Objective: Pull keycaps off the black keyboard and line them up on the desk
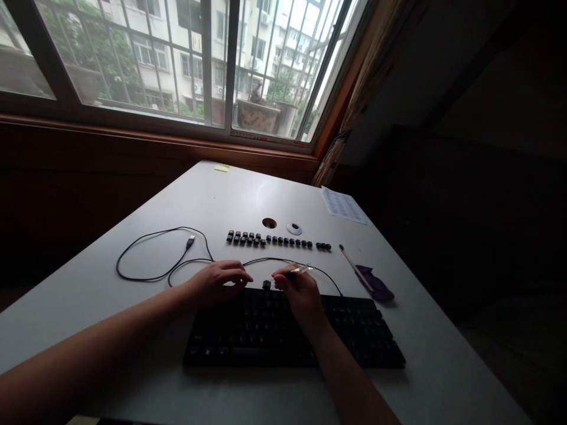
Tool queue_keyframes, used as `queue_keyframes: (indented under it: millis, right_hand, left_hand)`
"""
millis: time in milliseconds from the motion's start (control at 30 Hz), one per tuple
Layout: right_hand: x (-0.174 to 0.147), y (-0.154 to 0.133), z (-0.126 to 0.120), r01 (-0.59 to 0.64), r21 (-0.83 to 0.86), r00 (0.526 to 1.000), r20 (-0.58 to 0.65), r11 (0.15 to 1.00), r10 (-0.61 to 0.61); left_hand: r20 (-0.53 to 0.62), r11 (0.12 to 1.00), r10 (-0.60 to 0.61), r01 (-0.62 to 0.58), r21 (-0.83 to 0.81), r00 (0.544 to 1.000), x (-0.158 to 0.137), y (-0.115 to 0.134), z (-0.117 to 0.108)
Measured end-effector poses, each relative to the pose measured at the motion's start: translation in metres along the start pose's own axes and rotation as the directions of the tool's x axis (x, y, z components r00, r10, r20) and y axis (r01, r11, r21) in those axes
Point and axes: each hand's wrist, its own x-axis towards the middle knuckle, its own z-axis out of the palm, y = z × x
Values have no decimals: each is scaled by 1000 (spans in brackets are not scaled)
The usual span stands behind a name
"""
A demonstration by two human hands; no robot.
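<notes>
A black keyboard (283,339) lies flat on the white table, its upper rows partly hidden by my hands. In my right hand (303,292) a keycap puller (303,268) is pinched between thumb and fingers; its thin wire end points left. At that end is a black keycap (266,284), just above the keyboard's back edge. My left hand (224,280) is over the keyboard's back left part, thumb and fingers slightly apart with nothing between them, close to the keycap. Several loose black keycaps (287,241) stand in rows beyond the hands.
A black USB cable (133,277) loops at the left and runs behind the keyboard. To the right lie a thin brush-like stick (354,265) and a purple cloth (376,285). A cable hole (269,223), its round cover (294,229), paper (344,206) and yellow notes (222,168) are farther back.
</notes>
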Motion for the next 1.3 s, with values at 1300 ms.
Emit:
queue_keyframes:
  millis: [1300]
  right_hand:
    - [3, -9, 2, -7, 126, 964, 266, 992, -27]
  left_hand:
    - [83, 980, -172, 179, -87, 982, 0, 15, -1]
